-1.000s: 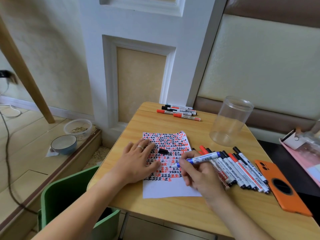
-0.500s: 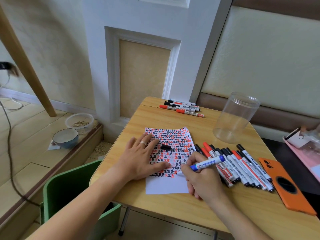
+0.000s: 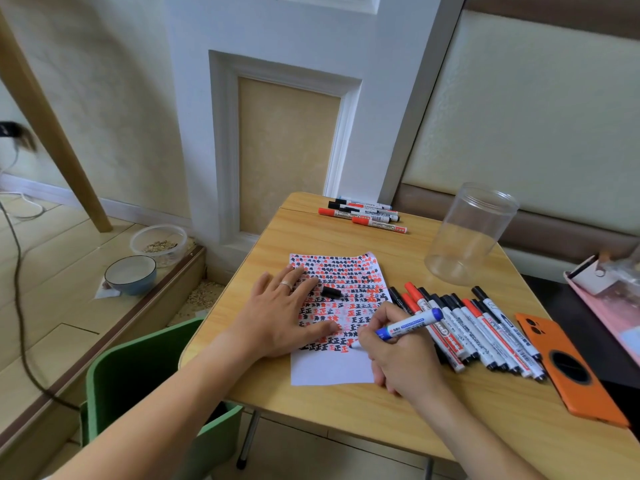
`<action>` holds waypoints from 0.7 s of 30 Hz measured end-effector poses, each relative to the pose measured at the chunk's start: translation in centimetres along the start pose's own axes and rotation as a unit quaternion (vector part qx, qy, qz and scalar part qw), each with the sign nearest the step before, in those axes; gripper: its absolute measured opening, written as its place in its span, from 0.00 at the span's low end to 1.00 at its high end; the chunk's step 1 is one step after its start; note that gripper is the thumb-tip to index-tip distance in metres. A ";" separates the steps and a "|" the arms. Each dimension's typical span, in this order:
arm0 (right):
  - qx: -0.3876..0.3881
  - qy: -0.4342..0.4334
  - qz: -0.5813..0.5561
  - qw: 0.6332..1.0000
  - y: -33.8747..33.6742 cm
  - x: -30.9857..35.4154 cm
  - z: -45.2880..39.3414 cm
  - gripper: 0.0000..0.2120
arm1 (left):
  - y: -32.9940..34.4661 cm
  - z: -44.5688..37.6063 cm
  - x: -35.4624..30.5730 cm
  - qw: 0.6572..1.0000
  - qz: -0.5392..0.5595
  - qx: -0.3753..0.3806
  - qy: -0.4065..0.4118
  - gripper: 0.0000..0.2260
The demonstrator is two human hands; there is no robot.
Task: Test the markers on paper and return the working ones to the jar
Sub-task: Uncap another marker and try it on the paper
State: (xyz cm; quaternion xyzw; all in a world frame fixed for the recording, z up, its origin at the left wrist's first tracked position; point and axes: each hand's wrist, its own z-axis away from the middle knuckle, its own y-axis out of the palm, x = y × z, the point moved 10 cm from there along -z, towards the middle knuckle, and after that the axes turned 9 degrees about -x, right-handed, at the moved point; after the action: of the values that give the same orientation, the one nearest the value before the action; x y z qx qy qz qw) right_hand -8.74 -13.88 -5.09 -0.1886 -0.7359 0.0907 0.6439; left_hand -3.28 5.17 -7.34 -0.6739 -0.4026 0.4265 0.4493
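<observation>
Over the last second the right hand [image 3: 398, 355] has drawn nearer along the paper [image 3: 332, 368], bringing the blue marker [image 3: 408, 325] from the printed middle rows down to the last row of marks, just above the bare white strip at the near edge. The left hand [image 3: 284, 313] has stayed where it was. That suggests the test stroke for this marker is under way or about to land; whether ink is coming out cannot be told, since the tip is small and partly hidden by the fingers.

The right hand grips the blue marker in a writing pinch, fingers curled round the barrel, its blue end pointing up and to the right, its tip at the paper. The left hand lies flat with straight, spread fingers, pressing the paper's left part to the table [image 3: 346, 410] and holding nothing.

A black cap [image 3: 330, 292] lies loose on the paper, just far of both hands. The untested row of markers [image 3: 478, 334] lies just right of the paper. The jar [image 3: 471, 233] stands further off to the right, apparently holding no markers. A few set-aside markers [image 3: 363, 214] rest at the far edge.
</observation>
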 end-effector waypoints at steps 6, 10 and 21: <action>0.000 -0.002 -0.003 1.000 0.0 0.0 0.0 0.11 | 0.1 -0.1 0.1 1.000 -0.006 -0.004 0.002 0.49; 0.002 -0.002 0.004 1.000 0.0 0.1 0.1 0.09 | 0.1 -0.1 0.1 1.000 -0.011 -0.004 0.003 0.50; 0.001 0.002 -0.009 1.000 -0.1 -0.1 0.0 0.10 | -0.1 -0.1 -0.1 1.000 -0.011 0.003 0.006 0.50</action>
State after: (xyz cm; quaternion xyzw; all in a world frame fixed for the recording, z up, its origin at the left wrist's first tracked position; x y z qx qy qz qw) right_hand -8.71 -14.01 -5.18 -0.1814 -0.7363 0.0848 0.6463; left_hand -3.26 5.12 -7.25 -0.6704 -0.4060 0.4191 0.4583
